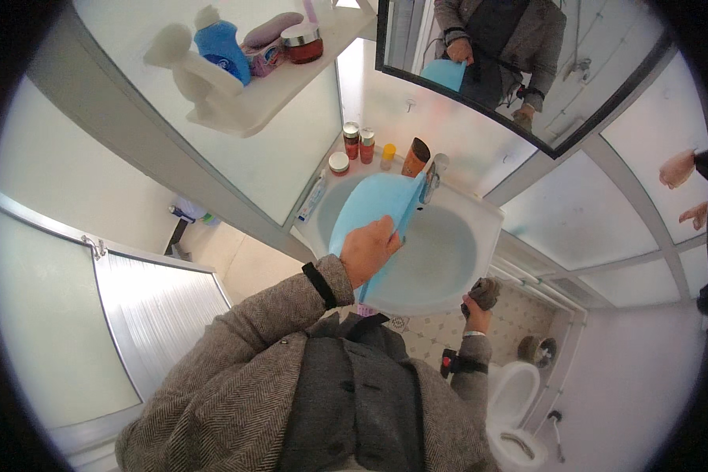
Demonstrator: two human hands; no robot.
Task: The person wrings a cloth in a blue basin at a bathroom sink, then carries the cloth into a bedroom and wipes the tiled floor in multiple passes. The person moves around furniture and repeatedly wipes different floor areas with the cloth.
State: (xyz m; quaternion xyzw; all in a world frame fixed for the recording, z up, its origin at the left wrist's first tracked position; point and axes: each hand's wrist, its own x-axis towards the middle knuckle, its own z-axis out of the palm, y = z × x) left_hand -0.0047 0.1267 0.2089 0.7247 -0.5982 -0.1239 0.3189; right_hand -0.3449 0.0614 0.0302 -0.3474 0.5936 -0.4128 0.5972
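My left hand [367,250] is closed on the edge of a wide, smooth, light-blue sheet-like thing [376,206], whose exact kind I cannot make out. It is tilted over the left part of the white washbasin [489,228], with its far end close to the tap [436,175]. To the right of the basin's front rim, my right hand [477,315] is wrapped round a crumpled dark grey cloth [486,293]. The mirror [511,59] also shows the blue thing and the cloth held in the two hands.
Red jars [352,145], a yellow-capped bottle [389,151] and an orange tube [416,157] line the basin's back ledge. A toothpaste tube [313,198] lies on its left rim. Upper left, a white shelf [248,118] carries several bottles. A toilet [514,401] stands lower right.
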